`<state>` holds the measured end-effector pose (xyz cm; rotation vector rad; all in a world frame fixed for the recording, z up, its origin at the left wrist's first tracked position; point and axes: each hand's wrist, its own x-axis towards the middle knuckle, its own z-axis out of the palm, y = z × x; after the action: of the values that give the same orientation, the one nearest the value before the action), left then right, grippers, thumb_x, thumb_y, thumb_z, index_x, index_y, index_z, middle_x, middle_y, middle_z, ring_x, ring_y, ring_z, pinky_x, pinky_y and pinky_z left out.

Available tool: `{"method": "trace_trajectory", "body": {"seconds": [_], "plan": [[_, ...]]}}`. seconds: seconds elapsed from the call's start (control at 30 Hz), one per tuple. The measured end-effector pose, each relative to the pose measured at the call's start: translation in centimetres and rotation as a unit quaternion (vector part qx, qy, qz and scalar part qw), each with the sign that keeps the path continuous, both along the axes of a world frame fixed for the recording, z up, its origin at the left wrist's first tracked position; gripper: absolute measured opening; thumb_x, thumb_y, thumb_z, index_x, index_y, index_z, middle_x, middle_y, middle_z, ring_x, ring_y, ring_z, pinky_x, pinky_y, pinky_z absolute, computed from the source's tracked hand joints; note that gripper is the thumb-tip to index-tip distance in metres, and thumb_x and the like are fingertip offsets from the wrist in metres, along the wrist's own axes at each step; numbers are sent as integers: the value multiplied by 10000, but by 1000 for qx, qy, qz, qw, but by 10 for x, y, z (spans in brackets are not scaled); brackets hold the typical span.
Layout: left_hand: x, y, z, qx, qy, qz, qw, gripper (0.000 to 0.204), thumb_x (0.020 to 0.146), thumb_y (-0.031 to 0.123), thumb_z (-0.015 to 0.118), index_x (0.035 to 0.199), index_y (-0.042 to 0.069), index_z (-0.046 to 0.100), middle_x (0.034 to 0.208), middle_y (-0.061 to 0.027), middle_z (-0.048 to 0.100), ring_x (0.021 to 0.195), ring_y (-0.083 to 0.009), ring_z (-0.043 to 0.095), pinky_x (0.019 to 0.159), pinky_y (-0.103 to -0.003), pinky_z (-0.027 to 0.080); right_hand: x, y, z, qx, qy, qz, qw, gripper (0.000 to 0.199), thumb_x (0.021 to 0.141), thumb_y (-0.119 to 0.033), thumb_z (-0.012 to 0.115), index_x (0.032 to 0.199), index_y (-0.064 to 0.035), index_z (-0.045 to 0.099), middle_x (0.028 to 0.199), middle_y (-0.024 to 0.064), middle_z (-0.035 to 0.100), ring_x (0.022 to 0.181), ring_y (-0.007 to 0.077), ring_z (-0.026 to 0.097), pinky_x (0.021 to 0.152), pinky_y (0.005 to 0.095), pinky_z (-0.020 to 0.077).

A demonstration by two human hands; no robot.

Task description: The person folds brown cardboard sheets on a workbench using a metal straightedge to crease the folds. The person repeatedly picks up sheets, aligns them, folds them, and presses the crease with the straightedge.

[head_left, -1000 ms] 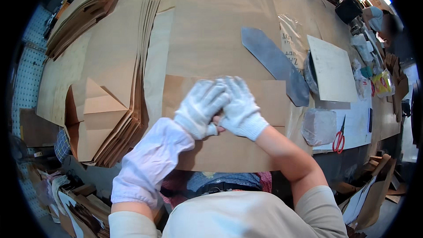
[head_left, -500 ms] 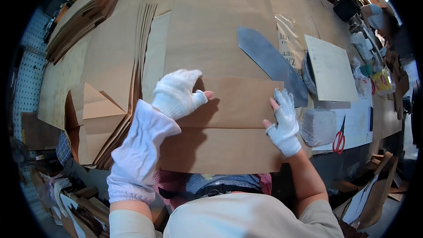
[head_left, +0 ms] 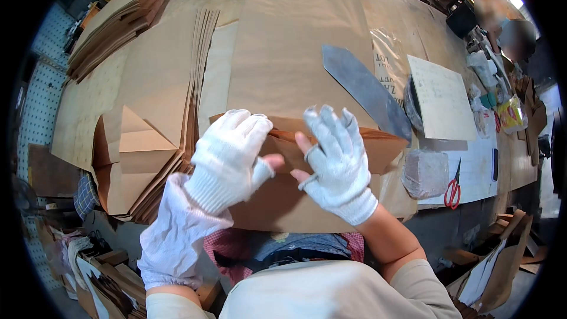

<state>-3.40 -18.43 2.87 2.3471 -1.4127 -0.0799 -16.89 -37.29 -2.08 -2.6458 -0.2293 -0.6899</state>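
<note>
The left hand (head_left: pixel 227 153), in a white knitted glove with a bare thumb tip, has its fingers pressed close together at the far edge of a folded brown paper piece (head_left: pixel 289 217), its thumb set apart toward three o'clock; the fingers' undersides are hidden, so whether they pinch a layer cannot be told. The right hand (head_left: pixel 338 168), in a similar white glove, has its fingers spread, the bare thumb and forefinger tips apart with nothing visibly gripped between them; its contact with the paper is unclear. The folded brown paper piece lies beneath both hands, directly before the person's body; its far edge gapes toward twelve o'clock.

For good handling, the layers are probably best parted evenly, one hand steadying its end; flat fingers should serve better than hooked ones, which could tear or buckle the paper.

Taking that piece as dial centre: a long brown paper sheet (head_left: pixel 298 35) extends toward twelve; a flat grey blade-shaped plate (head_left: pixel 366 91) lies at one; a pale rectangular board (head_left: pixel 440 100) at two; a plastic-wrapped pinkish block (head_left: pixel 425 174) at three, with red-handled scissors (head_left: pixel 453 192) just beyond; a layered brown paper stack (head_left: pixel 153 65) at ten.
</note>
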Motion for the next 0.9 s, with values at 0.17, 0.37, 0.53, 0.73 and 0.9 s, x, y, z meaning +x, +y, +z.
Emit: {"method": "trace_trajectory", "body": {"seconds": [0.17,0.37,0.53,0.73,0.9], "plan": [[42,-59,-16,195,-144,84,967,326,829,215,712,1101,40,674,1052,-148,673,1080,-359,643,943,-472,524,-38,36,-12,92,-35,76,992,359,713,-115,804,1040,-12,701,1094,142,706,1013,373,670,930,510,545],[-5,-37,-59,8,-424,-86,901,312,698,157,721,976,44,636,996,-135,632,969,-305,608,864,-463,517,-88,-25,-22,199,-16,41,979,563,1002,-509,553,1164,19,660,1201,183,669,1139,384,632,1036,487,486],[-103,44,-113,130,-136,-107,976,360,901,306,669,1189,94,708,1094,-176,710,1000,-341,693,849,-474,565,-132,-76,-138,607,0,-80,791,972,1020,-735,270,1338,125,593,1479,248,541,1396,343,505,1183,423,365],[-137,-5,-222,6,426,76,902,384,1008,370,559,1198,64,692,1132,-128,711,966,-284,697,797,-408,566,-132,-82,-127,643,12,-5,766,921,1020,-698,377,1455,106,490,1593,222,419,1462,307,426,1236,437,289],[-136,-98,-207,25,506,82,858,432,1009,387,534,1283,71,644,1276,-102,645,1142,-281,590,952,-418,455,-110,-89,-119,658,-2,56,751,781,1071,-582,405,1442,96,512,1569,231,452,1456,320,438,1217,424,314]]}}
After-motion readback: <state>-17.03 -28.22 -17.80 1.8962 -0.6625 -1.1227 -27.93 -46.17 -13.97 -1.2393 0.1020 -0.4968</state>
